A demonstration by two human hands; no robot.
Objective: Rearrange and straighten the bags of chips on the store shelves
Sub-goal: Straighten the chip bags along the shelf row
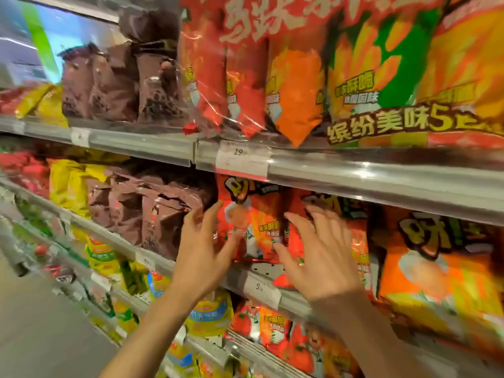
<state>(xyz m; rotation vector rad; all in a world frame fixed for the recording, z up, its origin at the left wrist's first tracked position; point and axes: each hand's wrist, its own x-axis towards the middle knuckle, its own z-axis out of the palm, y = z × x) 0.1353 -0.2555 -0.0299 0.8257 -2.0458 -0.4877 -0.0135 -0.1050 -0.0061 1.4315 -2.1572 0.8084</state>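
Reaching with the left hand (203, 248), fingers spread wide, thumb and fingertips touching the left edge of a glossy red-orange chip bag (249, 222) standing upright on the middle shelf (381, 184). Hovering the right hand (320, 251) splayed open over the neighbouring red bag (297, 214), covering most of it; contact hard to tell. Crowding crinkled brown bags (161, 214) just left. Blurring a white price tag (262, 289) on the lower rail below, its print hardly legible.
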